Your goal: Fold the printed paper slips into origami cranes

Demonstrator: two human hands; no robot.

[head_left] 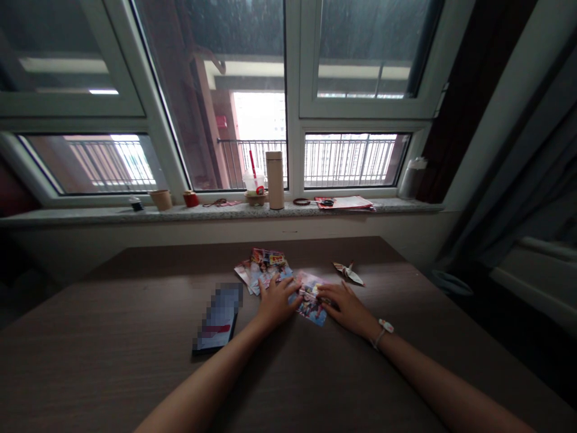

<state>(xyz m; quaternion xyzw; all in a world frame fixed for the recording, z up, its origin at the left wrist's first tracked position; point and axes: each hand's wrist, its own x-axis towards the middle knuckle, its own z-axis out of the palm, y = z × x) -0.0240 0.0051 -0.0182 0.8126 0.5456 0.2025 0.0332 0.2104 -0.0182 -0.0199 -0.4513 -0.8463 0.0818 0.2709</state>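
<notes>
A colourful printed paper sheet [312, 311] lies on the brown table between my hands. My left hand [276, 302] rests at its left edge, palm down, fingers spread and the thumb touching the paper. From the right, my right hand [348, 308], with a bracelet on the wrist, lays outstretched fingers on the sheet's right edge. Both hands are open, and their fingertips partly cover the print. Behind my left hand sits a loose pile of similar printed sheets [265, 264], partly hidden by its fingers. A folded paper crane [349, 273] is beyond my right hand.
A phone [219, 322] with a blurred-out screen lies left of my left forearm. On the windowsill [216, 213] stand a beige flask [274, 180], a drink cup with a red straw [255, 183], a paper cup [161, 200], and scissors [325, 202] on some papers.
</notes>
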